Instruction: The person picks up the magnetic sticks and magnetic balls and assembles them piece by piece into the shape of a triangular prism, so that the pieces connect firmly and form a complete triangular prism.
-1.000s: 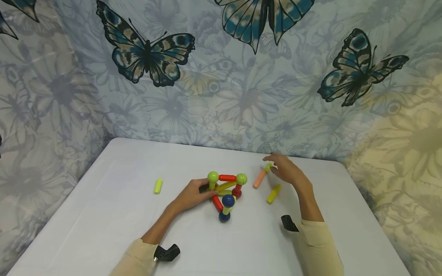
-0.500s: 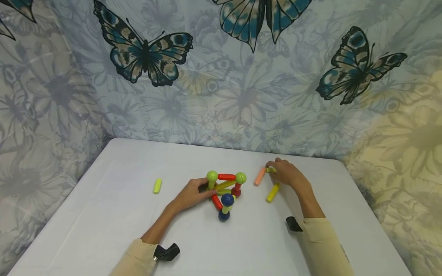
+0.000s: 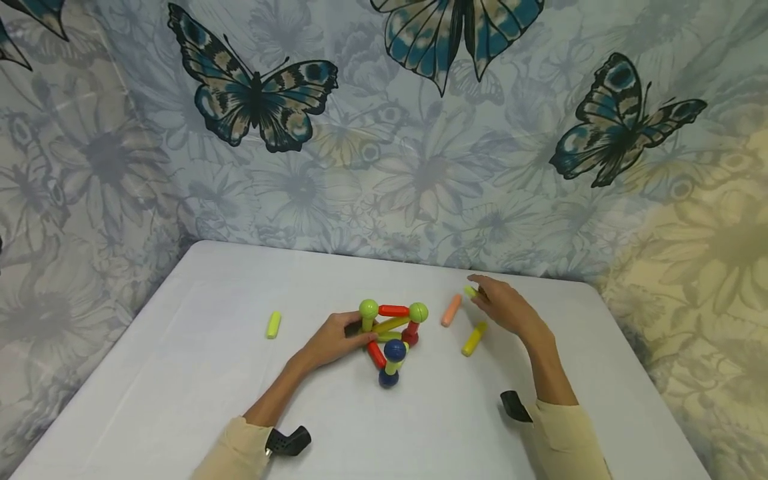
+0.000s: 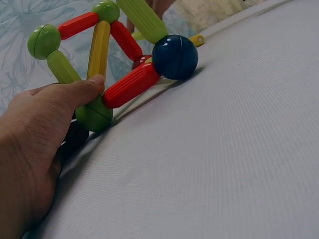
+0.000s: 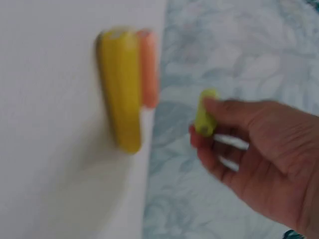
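Observation:
Near the table's middle stands a ball-and-stick toy frame [image 3: 394, 311], built from red, yellow and light green rods with green, blue and red balls. My left hand [image 3: 337, 340] grips its left side. In the left wrist view the thumb lies over the foot of a yellow rod [image 4: 98, 50], just above a lower green ball [image 4: 94, 115]; the other fingers are mostly hidden behind. My right hand [image 3: 507, 305], at the back right, pinches a short light green rod [image 5: 204, 113] between thumb and fingers, raised off the table in the right wrist view.
An orange rod [image 3: 451, 311] and a yellow rod [image 3: 474, 339] lie between the frame and my right arm. Off to the left lies another light green rod [image 3: 273, 325]. A butterfly-patterned cloth [image 3: 432, 173] hangs behind the white table [image 3: 180, 373].
My right hand came down on the light green rod by the orange one, pinched it and drew it away to the right. The left hand and the frame have stayed in place.

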`<state>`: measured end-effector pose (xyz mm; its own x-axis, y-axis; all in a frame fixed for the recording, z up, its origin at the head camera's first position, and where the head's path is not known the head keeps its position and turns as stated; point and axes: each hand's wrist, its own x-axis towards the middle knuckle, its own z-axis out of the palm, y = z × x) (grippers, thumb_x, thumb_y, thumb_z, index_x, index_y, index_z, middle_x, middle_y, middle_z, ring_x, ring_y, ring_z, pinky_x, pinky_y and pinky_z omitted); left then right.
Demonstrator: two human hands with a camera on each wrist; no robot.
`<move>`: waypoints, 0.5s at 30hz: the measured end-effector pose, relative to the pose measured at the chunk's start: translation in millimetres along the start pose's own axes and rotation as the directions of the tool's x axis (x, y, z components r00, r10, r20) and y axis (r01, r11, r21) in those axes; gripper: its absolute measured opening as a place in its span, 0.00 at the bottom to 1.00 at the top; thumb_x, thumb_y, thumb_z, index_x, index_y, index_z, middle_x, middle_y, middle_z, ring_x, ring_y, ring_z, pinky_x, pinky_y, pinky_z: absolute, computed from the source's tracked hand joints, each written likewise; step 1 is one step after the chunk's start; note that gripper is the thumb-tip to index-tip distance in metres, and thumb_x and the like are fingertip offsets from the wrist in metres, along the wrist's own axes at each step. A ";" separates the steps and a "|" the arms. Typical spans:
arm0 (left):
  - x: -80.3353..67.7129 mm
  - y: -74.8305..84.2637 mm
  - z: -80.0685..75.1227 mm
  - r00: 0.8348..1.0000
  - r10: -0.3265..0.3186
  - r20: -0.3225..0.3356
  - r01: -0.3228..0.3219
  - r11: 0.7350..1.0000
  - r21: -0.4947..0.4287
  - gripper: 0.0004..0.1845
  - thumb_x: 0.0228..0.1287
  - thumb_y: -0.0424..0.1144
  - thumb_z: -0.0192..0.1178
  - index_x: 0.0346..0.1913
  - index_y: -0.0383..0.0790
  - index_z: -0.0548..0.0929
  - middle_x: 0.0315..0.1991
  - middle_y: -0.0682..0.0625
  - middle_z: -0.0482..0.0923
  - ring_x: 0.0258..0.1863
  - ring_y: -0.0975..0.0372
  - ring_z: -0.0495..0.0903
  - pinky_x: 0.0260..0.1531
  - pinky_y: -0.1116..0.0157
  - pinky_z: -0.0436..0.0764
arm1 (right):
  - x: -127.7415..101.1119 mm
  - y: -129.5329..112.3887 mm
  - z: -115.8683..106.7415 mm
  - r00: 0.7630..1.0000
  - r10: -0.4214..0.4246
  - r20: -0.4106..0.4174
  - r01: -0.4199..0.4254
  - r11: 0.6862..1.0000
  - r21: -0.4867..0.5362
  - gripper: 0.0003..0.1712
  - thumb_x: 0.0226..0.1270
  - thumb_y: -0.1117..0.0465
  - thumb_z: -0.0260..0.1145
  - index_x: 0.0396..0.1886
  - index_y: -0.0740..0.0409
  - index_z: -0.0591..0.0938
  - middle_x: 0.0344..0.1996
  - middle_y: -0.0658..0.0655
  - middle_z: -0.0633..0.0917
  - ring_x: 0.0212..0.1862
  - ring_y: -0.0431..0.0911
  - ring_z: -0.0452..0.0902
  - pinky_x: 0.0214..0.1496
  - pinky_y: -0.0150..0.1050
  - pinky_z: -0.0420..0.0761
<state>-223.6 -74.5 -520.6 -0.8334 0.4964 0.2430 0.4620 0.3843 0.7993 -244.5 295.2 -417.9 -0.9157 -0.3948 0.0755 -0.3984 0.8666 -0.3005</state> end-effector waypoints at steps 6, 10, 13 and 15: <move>-1.4 -2.2 -0.4 1.000 -0.013 0.006 0.013 1.000 -0.007 0.15 0.71 0.48 0.69 0.54 0.44 0.86 0.43 0.54 0.85 0.43 0.66 0.77 0.49 0.69 0.79 | -5.0 -54.2 -16.5 0.965 -0.257 -0.051 0.262 0.947 0.185 0.14 0.70 0.71 0.69 0.53 0.59 0.86 0.46 0.52 0.87 0.47 0.43 0.79 0.52 0.38 0.84; -1.0 -3.3 0.3 1.000 0.000 0.004 0.000 1.000 -0.008 0.15 0.71 0.48 0.69 0.53 0.45 0.86 0.43 0.54 0.86 0.43 0.66 0.77 0.50 0.69 0.79 | -9.9 -90.9 -23.5 0.916 -0.397 -0.055 0.400 0.904 0.152 0.17 0.64 0.71 0.74 0.51 0.52 0.87 0.48 0.47 0.87 0.53 0.43 0.80 0.56 0.40 0.85; -0.4 -3.1 0.2 1.000 0.010 -0.003 -0.010 1.000 -0.012 0.14 0.71 0.48 0.69 0.52 0.46 0.86 0.43 0.55 0.86 0.43 0.67 0.78 0.51 0.68 0.80 | -10.4 -108.7 -20.8 0.866 -0.499 -0.030 0.500 0.863 0.074 0.18 0.60 0.69 0.77 0.49 0.50 0.88 0.48 0.46 0.87 0.53 0.43 0.80 0.56 0.39 0.83; 0.2 -2.4 -0.1 1.000 0.012 -0.004 -0.012 1.000 -0.020 0.13 0.71 0.47 0.69 0.52 0.46 0.86 0.43 0.54 0.86 0.44 0.67 0.78 0.51 0.68 0.80 | -9.3 -115.6 -16.4 0.838 -0.545 -0.017 0.545 0.838 0.019 0.17 0.59 0.67 0.79 0.47 0.49 0.89 0.47 0.46 0.88 0.53 0.43 0.79 0.55 0.39 0.81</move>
<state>-224.9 -75.4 -522.4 -0.8292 0.4975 0.2545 0.4654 0.3625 0.8075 -190.8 203.6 -368.2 -0.5514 -0.7979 0.2434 -0.8321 0.5053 -0.2286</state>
